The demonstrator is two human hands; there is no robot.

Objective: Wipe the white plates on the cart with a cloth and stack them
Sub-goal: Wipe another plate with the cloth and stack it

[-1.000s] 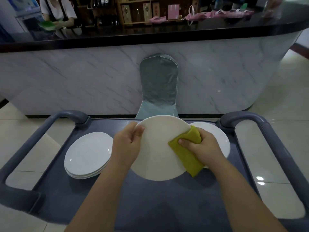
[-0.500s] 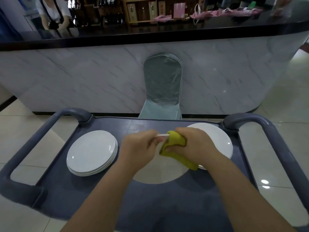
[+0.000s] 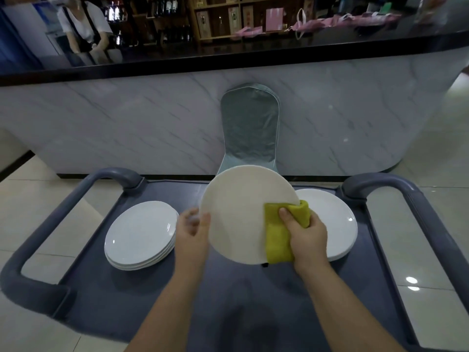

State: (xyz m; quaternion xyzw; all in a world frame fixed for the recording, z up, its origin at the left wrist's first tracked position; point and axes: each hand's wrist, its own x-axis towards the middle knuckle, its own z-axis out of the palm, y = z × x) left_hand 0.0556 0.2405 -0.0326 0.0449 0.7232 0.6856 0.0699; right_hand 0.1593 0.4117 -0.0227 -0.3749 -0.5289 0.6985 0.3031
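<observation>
Left hand (image 3: pixel 193 232) holds a tilted plate (image 3: pixel 243 212); right hand (image 3: pixel 305 231) presses yellow cloth (image 3: pixel 276 240) on it.

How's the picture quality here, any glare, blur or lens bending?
Head view: the wide lens bows the counter and cart handles. Head view: glare spots on the floor at right, small glints on the right plates. Head view: the left hand is slightly motion-blurred; the held plate and cloth look sharp; the shelves are dim.
</observation>
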